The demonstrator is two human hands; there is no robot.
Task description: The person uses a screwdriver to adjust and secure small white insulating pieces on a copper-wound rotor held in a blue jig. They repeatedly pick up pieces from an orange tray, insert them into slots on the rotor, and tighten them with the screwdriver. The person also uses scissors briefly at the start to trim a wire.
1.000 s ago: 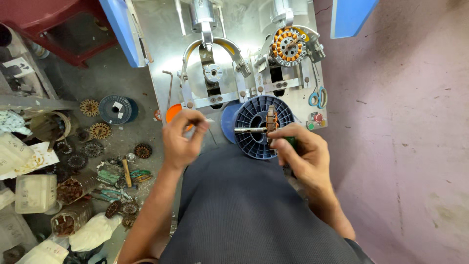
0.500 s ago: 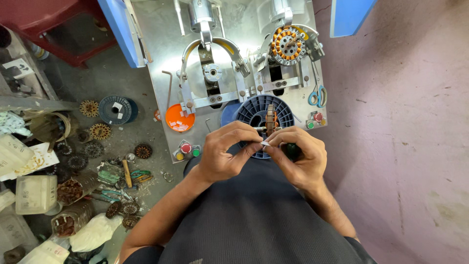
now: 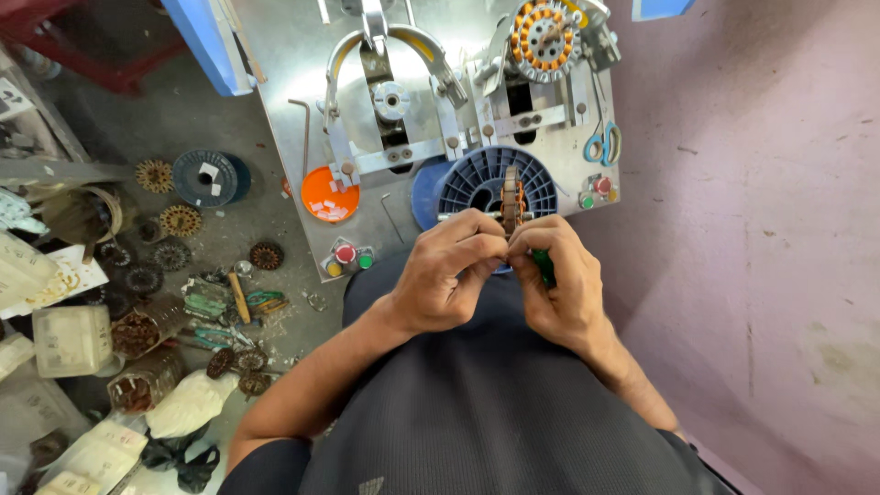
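My left hand (image 3: 446, 271) and my right hand (image 3: 559, 280) meet in front of my chest, both pinched on a small round stator core (image 3: 511, 199) held edge-on, brown with copper windings, on a thin metal shaft. A green-handled tool (image 3: 544, 267) sticks out of my right hand. Just behind the hands lies a blue plastic wire spool (image 3: 489, 183) on the metal winding machine (image 3: 422, 110). Another wound stator (image 3: 544, 38) is mounted on the machine's right head.
An orange lid (image 3: 329, 196) with white bits, round push buttons (image 3: 346, 257) and blue scissors (image 3: 604, 146) are on the machine plate. Left on the floor lie stator cores (image 3: 181, 221), a blue spool (image 3: 206, 178), plastic boxes (image 3: 71, 340) and bags. A pink wall is at right.
My left hand left the orange lid and came right to join my right hand on the stator core. The core is now held closer to my chest.
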